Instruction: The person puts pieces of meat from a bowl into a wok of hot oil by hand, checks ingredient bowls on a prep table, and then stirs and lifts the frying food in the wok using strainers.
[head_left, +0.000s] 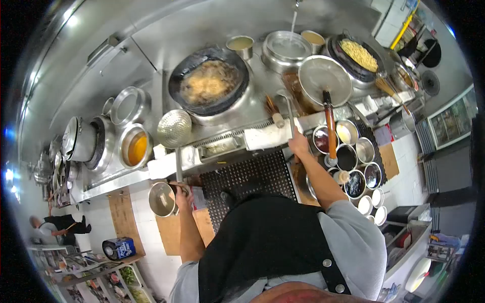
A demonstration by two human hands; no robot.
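My left hand (183,198) is closed around the handle of a perforated skimmer (174,128), whose round bowl lies by the stove's front edge, left of a wok. A small metal pot (162,199) is right beside that hand; whether the hand touches it I cannot tell. My right hand (299,145) grips the handle of a ladle (290,114), which points away from me over a white cloth (270,135). Ahead, between both tools, the black wok (177,83) holds golden-brown food (208,83) in foaming liquid. A bamboo brush (273,110) lies left of the ladle.
A large wood-handled strainer (325,76) rests at the right, near several seasoning containers (346,157). Another wok (333,50) holds pale yellow strips (359,55). At left are a pot of orange liquid (136,149) and stacked pots (81,139). Another person (58,225) is far left.
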